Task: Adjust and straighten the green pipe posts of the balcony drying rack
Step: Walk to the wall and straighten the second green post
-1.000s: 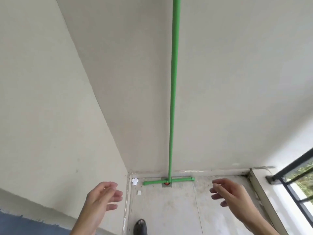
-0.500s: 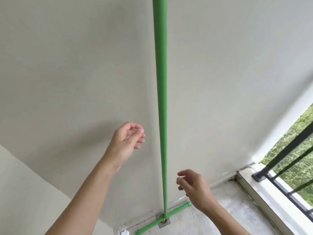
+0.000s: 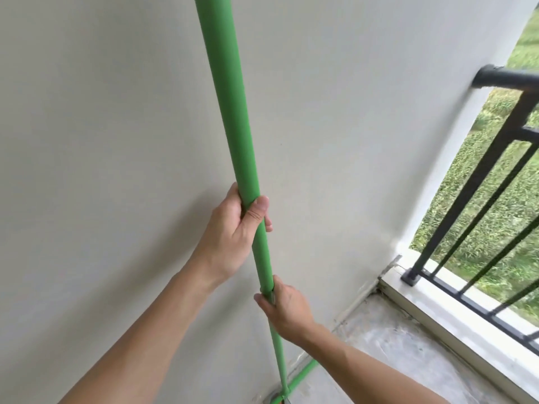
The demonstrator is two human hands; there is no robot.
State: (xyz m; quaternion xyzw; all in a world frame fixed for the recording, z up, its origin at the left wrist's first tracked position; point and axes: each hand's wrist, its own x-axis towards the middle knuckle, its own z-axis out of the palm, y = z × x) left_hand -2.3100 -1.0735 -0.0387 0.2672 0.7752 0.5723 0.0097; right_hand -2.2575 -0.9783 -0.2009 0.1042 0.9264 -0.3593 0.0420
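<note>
A tall green pipe post (image 3: 233, 118) rises from the floor close to the pale wall and runs out of the top of the view. My left hand (image 3: 233, 234) is wrapped around it at mid height, thumb across the front. Just below, my right hand (image 3: 287, 312) grips the same post from the right side. At the bottom the post meets a short green cross pipe (image 3: 302, 376) lying on the floor along the wall. The joint there is partly cut off by the frame edge.
A pale wall (image 3: 102, 141) stands directly behind the post. To the right, a black metal railing (image 3: 478, 193) sits on a white curb (image 3: 437, 301) at the balcony edge, with grass beyond. Grey concrete floor (image 3: 388, 354) lies at lower right.
Both hands were open beside the post half a second ago; now both are closed around it. The view has moved closer and tilted, so the post looks thicker and slanted.
</note>
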